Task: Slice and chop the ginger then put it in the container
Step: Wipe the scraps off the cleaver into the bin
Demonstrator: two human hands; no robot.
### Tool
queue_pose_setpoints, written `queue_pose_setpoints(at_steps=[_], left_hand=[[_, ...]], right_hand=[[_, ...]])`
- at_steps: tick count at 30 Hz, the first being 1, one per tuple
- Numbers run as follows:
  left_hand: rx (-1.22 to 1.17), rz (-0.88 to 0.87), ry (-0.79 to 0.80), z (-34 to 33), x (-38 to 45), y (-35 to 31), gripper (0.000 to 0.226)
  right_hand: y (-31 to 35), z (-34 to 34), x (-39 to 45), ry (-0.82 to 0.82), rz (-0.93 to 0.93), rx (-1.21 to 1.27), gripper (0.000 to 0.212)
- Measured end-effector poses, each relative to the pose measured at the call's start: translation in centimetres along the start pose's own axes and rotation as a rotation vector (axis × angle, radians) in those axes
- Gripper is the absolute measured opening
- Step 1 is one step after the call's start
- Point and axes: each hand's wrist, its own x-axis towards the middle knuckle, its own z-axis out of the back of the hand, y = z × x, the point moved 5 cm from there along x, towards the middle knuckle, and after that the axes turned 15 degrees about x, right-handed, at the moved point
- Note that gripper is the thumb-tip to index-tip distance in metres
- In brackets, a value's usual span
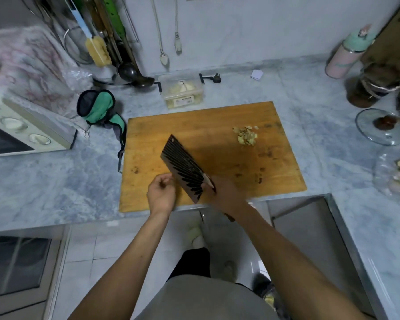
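Note:
A wooden cutting board (217, 135) lies on the marble counter. Near its far right corner sits a small pile of chopped ginger (245, 134). My right hand (226, 195) grips the handle of a dark striped cleaver (184, 168), whose blade tilts up over the board's near edge. My left hand (161, 194) is beside the blade with its fingers curled, fingertips close to the blade's flat side; whether it holds a ginger piece I cannot tell. A clear plastic container (183, 91) with pale contents stands just behind the board.
A toaster oven (21, 132) stands at left, with a green oven mitt (99, 109) next to the board. Utensils hang at the back wall. A glass lid (382, 127), bottles and a plastic bag (397, 174) occupy the right counter. The counter edge drops off below the board.

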Motion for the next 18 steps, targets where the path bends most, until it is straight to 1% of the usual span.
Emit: queue_pose_setpoints(at_steps=[2,6,10,12,13,15,17,18], left_hand=[[0.073,-0.025,0.025,-0.9,0.2,-0.2,0.014],[0.120,-0.077,0.066,-1.9,-0.3,-0.8,0.018],[0.150,-0.198,0.076,-3.6,-0.3,-2.6,0.020],[0.178,-0.296,0.070,-5.1,0.4,-4.3,0.020],[0.209,-0.345,0.058,-6.0,0.8,-5.2,0.020],[0.268,-0.426,0.025,-7.8,1.6,-6.9,0.020],[0.304,-0.472,0.008,-9.7,2.4,-8.2,0.022],[0.317,-0.463,0.014,-10.8,2.8,-8.7,0.024]], right_hand=[[-1.2,1.2,-0.7,-0.037,-0.060,0.046,0.034],[-3.1,6.6,-2.1,-0.244,-0.099,0.086,0.027],[-1.6,10.5,-3.2,-0.264,-0.088,0.008,0.023],[-0.5,12.7,-3.4,-0.327,-0.061,-0.013,0.019],[0.0,14.0,-3.2,-0.374,-0.053,-0.056,0.020],[0.8,16.9,-2.2,-0.445,-0.070,-0.258,0.025],[1.1,19.4,-0.7,-0.477,-0.156,-0.461,0.026],[1.0,20.4,0.0,-0.484,-0.208,-0.527,0.025]])
